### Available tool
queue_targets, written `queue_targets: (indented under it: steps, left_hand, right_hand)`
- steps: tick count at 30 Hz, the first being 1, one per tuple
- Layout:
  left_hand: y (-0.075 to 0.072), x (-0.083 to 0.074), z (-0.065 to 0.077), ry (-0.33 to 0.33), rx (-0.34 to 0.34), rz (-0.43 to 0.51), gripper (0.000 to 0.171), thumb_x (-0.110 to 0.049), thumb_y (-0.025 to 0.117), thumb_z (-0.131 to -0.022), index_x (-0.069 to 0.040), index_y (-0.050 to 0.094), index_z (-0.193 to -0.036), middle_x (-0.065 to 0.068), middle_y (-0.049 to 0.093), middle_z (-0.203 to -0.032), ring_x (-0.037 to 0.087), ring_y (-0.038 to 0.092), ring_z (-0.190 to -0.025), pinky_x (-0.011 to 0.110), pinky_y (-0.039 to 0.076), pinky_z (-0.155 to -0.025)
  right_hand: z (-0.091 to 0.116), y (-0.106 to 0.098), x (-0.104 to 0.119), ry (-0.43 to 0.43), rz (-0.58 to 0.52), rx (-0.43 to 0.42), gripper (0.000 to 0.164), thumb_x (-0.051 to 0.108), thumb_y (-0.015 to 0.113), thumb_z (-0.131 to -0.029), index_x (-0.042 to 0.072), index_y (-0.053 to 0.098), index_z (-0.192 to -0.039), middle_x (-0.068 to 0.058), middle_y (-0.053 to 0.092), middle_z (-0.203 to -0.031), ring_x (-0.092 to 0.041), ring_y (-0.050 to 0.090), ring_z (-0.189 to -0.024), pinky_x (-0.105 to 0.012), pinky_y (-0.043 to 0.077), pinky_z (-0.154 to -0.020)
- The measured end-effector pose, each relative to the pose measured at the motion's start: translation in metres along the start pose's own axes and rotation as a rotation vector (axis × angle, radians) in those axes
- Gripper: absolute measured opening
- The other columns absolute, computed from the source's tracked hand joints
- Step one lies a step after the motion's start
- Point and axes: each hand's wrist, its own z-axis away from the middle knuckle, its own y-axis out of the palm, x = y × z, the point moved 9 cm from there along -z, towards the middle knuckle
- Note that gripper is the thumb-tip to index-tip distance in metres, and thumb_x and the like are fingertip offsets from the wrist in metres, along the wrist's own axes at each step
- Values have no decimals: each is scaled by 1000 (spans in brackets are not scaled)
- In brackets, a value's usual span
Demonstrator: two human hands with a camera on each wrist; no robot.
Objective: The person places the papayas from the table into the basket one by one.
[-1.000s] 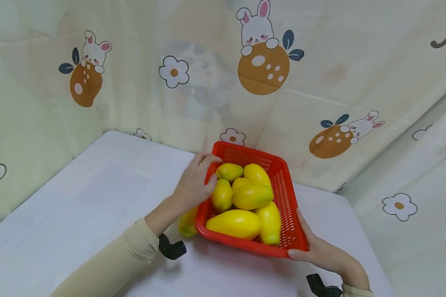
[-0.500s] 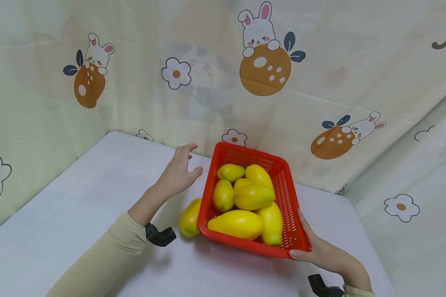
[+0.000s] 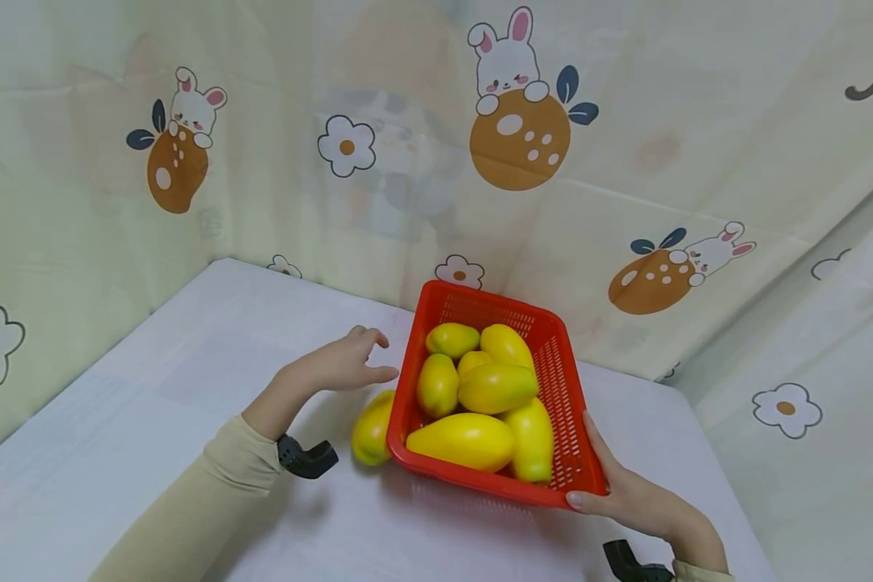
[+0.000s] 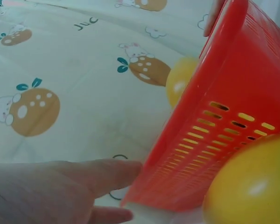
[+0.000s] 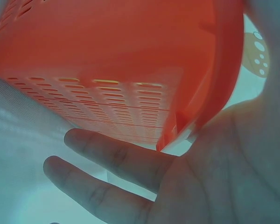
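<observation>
A red plastic basket (image 3: 569, 420) with slotted walls holds several yellow mangoes (image 3: 460, 441), some tinged green. My right hand (image 3: 636, 493) grips its front right corner, thumb on the rim. Two fingers (image 5: 116, 154) of that hand stretch along the basket's outside in the right wrist view. My left hand (image 3: 342, 361) hovers left of the basket, holding nothing, fingers loosely bent. Below it, another yellow mango (image 3: 371, 428) lies on the table against the basket's left side, partly hidden by the rim. This mango also shows close up in the left wrist view.
The table has a white cover (image 3: 189, 388). A cream curtain (image 3: 407, 210) printed with rabbits and flowers hangs behind it and along both sides. Each wrist wears a black camera mount (image 3: 307, 457).
My left hand has let go of the basket's left rim, moved left, then lowered toward the mango outside. My right hand and the basket have stayed in place.
</observation>
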Motion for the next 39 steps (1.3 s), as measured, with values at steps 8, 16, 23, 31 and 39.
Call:
queue_targets:
  steps: [8, 16, 23, 31, 39]
  left_hand:
    - [29, 4, -2, 64, 250, -10, 44, -39, 63, -80, -16, 56, -117, 5, 52, -118, 19, 52, -103, 37, 50, -85]
    - [51, 8, 2, 67, 433, 150, 50, -34, 67, -78, -24, 47, -123, 1, 48, -126, 18, 50, -108, 34, 53, -77]
    - [55, 9, 2, 69, 432, 157, 62, -34, 69, -76, -26, 39, -130, 0, 41, -128, 20, 48, -109, 34, 53, -77]
    - [64, 5, 3, 109, 464, 122, 71, -34, 70, -73, -30, 35, -135, -2, 43, -117, 17, 44, -103, 29, 51, -75]
    - [70, -6, 5, 192, 503, 154, 77, -34, 71, -71, -28, 32, -137, -12, 48, -116, 13, 43, -108, 30, 45, -85]
  right_hand:
    - [0, 0, -1, 17, -7, -8, 100, 33, 60, -82, 38, -22, -138, -9, -3, -149, -30, 34, -118, -39, 50, -86]
    - [0, 0, -2, 13, 1, -10, 100, 33, 60, -82, 37, -22, -138, -10, 0, -149, -29, 37, -116, -39, 50, -86]
    - [-1, 0, 0, 3, -5, -6, 101, 33, 61, -81, 36, -22, -138, -11, 0, -149, -29, 37, -116, -39, 50, -85]
    - [-1, 0, 2, -12, 5, -1, 102, 33, 61, -81, 37, -23, -138, -11, 0, -149, -30, 36, -116, -38, 51, -85]
    - [-2, 0, -1, -2, -11, -1, 100, 32, 61, -81, 39, -22, -138, -10, 0, -149, -30, 36, -117, -37, 51, -84]
